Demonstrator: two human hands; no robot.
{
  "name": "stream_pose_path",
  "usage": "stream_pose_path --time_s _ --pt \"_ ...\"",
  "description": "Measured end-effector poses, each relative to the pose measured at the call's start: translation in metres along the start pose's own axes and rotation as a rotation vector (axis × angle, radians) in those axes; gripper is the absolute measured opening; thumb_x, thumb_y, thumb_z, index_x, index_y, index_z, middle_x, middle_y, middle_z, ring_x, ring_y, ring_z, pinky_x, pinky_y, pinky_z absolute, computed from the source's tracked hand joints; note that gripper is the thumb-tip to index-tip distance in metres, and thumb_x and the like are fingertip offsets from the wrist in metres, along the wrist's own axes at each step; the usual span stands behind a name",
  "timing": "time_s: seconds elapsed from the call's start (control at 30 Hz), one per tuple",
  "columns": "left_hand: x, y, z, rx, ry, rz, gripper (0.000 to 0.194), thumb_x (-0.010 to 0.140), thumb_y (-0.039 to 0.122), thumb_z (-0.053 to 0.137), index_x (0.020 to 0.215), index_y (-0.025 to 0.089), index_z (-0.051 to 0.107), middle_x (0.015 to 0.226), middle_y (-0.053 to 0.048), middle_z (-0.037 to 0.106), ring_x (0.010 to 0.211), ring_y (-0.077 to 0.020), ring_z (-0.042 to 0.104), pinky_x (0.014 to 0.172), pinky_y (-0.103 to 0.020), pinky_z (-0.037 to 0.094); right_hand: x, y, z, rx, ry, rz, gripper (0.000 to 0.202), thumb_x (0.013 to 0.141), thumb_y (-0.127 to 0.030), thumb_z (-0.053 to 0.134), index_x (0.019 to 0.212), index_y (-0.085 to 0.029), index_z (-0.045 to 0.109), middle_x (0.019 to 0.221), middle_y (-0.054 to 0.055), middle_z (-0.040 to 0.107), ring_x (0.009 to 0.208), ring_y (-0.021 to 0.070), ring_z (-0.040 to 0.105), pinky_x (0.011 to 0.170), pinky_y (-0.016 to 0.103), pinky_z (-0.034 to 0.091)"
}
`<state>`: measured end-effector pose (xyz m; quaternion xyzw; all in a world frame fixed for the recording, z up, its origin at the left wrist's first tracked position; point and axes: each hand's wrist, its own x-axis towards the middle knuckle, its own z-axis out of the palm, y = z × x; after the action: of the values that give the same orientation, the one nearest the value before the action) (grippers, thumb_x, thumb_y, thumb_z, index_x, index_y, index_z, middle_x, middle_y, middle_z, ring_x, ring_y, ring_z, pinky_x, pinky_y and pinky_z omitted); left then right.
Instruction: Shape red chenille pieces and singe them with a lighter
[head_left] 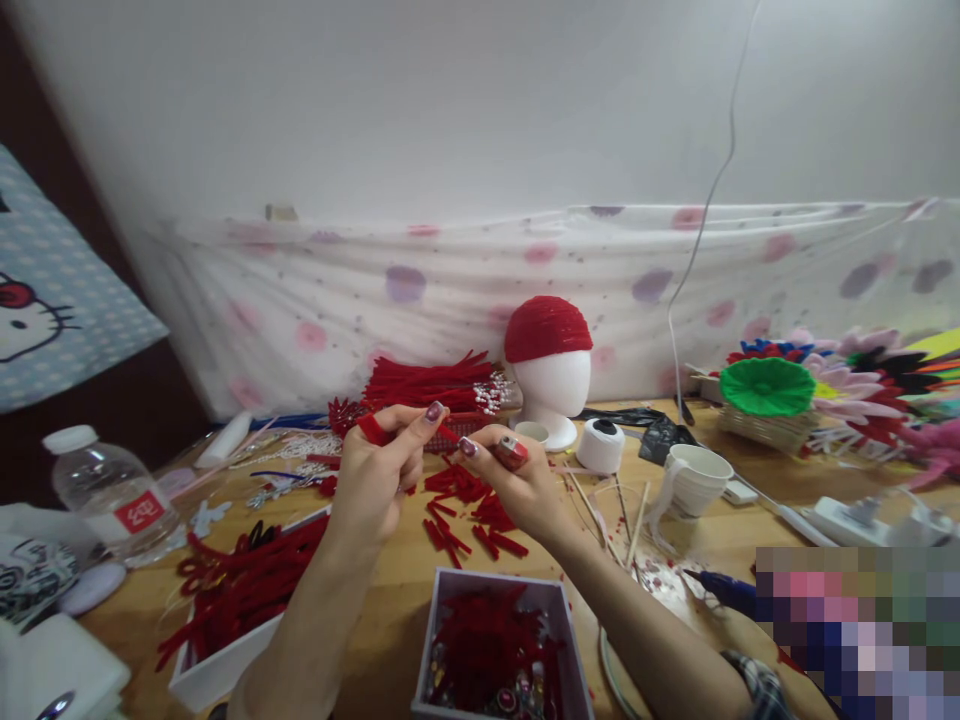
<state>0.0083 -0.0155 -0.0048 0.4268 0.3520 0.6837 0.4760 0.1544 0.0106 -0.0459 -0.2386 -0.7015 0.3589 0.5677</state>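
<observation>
My left hand (381, 468) is closed above the table, pinching a red fuzzy chenille strip (370, 430) between thumb and fingers. The strip's other end (448, 434) reaches my right hand (525, 490), whose thumb and finger pinch it. Tucked in the same right hand is what looks like a red lighter (513, 452) with a metal top. Short red chenille pieces (491, 510) lie scattered on the table beneath both hands. Nearer to me, an open white box (437, 640) holds red chenille shapes and beads.
Left stand a white tray (187, 680) of red strips and a plastic bottle (112, 490). Behind are a foam head (553, 385) in a red cap and a bundle of red stems (427, 385). Right are a thread spool (600, 447), a white cup (694, 482) and a power strip (847, 522).
</observation>
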Motion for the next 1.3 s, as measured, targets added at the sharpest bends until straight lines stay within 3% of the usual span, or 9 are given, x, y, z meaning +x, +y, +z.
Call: stream_pose_path --time_s 0.1,0.17,0.3,0.43,0.77,1.3 --pt "0.003 0.000 -0.002 -0.010 0.035 0.036 0.042 0.047 0.042 0.093 0.064 0.014 0.067 0.040 0.013 0.029 0.035 -0.0003 0.019 0.034 -0.017 0.012 0.004 0.013 0.002 0.322 -0.125 0.270 0.046 0.085 -0.063 0.056 0.075 -0.018 0.059 0.049 -0.008 0.031 0.043 0.0080 0.020 0.041 0.023 0.016" --pt "0.004 0.000 -0.004 -0.007 0.055 0.075 0.040 0.048 0.040 0.093 0.063 0.014 0.067 0.040 0.012 0.030 0.035 -0.0003 0.019 0.034 -0.017 0.012 0.006 0.022 0.003 0.480 -0.185 0.440 0.055 0.081 -0.073 0.049 0.067 -0.020 0.050 0.047 -0.010 0.023 0.041 0.0064 0.010 0.038 0.021 0.008" --pt "0.005 0.002 -0.009 0.029 0.065 0.131 0.033 0.054 0.038 0.090 0.063 0.014 0.069 0.040 0.011 0.030 0.035 -0.0007 0.020 0.035 -0.018 0.011 0.008 0.036 0.007 0.586 -0.245 0.604 0.053 0.077 -0.072 0.044 0.059 -0.023 0.033 0.042 -0.011 0.019 0.038 0.0054 0.006 0.036 0.020 0.005" --pt "0.005 0.002 -0.011 0.048 0.076 0.134 0.029 0.057 0.036 0.089 0.063 0.014 0.069 0.040 0.011 0.031 0.035 -0.0010 0.021 0.036 -0.019 0.012 0.005 0.039 0.011 0.599 -0.295 0.614 0.045 0.077 -0.066 0.044 0.064 -0.024 0.032 0.043 -0.012 0.021 0.038 0.0057 0.005 0.036 0.019 0.005" --pt "0.009 -0.001 -0.010 0.035 0.085 0.130 0.027 0.056 0.033 0.088 0.064 0.015 0.069 0.040 0.012 0.029 0.035 -0.0012 0.018 0.036 -0.020 0.010 -0.002 0.025 0.015 0.544 -0.409 0.580 0.048 0.078 -0.069 0.044 0.065 -0.023 0.035 0.046 -0.012 0.021 0.041 0.0057 0.006 0.038 0.021 0.005" --pt "0.007 0.001 -0.010 0.036 0.066 0.111 0.029 0.056 0.034 0.088 0.063 0.015 0.069 0.040 0.012 0.028 0.035 -0.0009 0.017 0.035 -0.020 0.009 -0.002 0.021 0.013 0.547 -0.397 0.557 0.047 0.080 -0.068 0.042 0.067 -0.023 0.035 0.046 -0.012 0.021 0.041 0.0064 0.007 0.039 0.021 0.006"
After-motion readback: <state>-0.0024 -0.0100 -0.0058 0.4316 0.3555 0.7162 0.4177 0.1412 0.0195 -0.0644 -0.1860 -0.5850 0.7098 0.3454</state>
